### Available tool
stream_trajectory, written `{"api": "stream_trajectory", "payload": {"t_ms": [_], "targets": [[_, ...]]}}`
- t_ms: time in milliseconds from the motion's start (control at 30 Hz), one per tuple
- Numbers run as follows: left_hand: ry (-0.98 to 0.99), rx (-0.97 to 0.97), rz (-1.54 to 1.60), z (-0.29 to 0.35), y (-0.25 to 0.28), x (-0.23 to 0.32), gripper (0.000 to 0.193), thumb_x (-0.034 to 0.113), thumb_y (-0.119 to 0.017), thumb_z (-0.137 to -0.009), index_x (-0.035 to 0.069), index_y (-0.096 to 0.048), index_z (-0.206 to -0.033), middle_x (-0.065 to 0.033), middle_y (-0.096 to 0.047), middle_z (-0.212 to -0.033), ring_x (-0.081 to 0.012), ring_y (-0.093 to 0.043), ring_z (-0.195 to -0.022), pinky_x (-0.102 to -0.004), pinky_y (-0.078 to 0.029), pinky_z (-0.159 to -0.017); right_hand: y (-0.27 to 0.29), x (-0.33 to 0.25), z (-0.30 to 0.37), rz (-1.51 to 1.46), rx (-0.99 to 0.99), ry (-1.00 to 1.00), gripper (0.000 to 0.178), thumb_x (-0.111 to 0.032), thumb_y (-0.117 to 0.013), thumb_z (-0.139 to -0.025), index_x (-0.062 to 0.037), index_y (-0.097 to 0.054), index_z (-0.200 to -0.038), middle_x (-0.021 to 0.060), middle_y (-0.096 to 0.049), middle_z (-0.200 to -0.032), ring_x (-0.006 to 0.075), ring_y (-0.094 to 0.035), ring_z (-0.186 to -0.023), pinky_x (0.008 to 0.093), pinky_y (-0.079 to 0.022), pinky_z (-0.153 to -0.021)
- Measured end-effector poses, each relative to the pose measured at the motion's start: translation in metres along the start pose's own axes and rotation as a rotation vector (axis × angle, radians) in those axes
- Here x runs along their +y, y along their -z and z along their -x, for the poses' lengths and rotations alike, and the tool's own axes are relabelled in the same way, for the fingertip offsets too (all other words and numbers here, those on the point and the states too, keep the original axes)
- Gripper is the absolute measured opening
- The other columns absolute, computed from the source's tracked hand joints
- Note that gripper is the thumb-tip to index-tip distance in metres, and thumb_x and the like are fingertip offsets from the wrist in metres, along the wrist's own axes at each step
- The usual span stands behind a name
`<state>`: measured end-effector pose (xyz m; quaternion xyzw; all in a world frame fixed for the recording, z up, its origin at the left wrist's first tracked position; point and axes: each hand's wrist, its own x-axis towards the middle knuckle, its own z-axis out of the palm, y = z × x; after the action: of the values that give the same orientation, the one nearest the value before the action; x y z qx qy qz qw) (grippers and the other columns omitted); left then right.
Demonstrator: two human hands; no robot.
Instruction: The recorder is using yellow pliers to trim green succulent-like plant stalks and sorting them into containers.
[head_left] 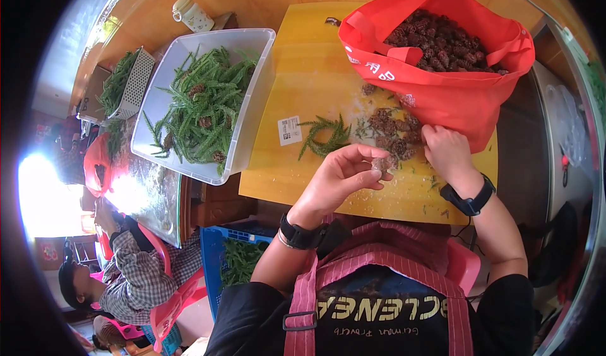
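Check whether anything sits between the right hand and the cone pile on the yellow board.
Nothing visible does. The right hand already rests at the edge of the cone pile, just below the red bag. The left hand holds one cone apart, nearer the body.

Your left hand (338, 179) closes its fingers round a small brown cone (380, 164), so you see only a sliver of it; your right hand (447, 152) covers part of the cone pile (392, 132) near the yellow table's (303, 166) right edge, its fingertips hidden against the red bag (451, 97); the bag's walls hide most of its cones; glare blots out the glass table (151, 195) on your left.
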<state>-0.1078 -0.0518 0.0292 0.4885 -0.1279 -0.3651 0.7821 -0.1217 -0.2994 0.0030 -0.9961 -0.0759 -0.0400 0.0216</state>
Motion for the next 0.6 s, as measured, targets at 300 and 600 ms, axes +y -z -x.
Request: {"api": "stream_trajectory", "payload": {"t_ms": [300, 600], "targets": [[-0.047, 0.055, 0.028, 0.001, 0.006, -0.007, 0.028, 0.001, -0.06, -0.084, 0.003, -0.052, -0.111, -0.0077, -0.061, -0.099, -0.0188, -0.062, -0.09, -0.0255, -0.052, -0.073, 0.005, 0.003, -0.001, -0.051, -0.004, -0.071, 0.01, -0.014, -0.065, -0.071, -0.0081, -0.057, -0.073, 0.0095, -0.061, -0.073, 0.0295, -0.06, -0.07, 0.0411, -0.048, -0.06], [-0.047, 0.064, 0.055, 0.001, 0.004, -0.009, 0.03, 0.002, -0.061, -0.083, 0.003, -0.052, -0.112, -0.0077, -0.061, -0.099, -0.0187, -0.062, -0.089, -0.0248, -0.052, -0.072, 0.02, -0.004, -0.009, -0.211, 0.229, -0.031, 0.003, -0.008, -0.058, -0.079, -0.0068, -0.055, -0.08, 0.0086, -0.063, -0.07, 0.0243, -0.062, -0.063, 0.035, -0.047, -0.053]]}}
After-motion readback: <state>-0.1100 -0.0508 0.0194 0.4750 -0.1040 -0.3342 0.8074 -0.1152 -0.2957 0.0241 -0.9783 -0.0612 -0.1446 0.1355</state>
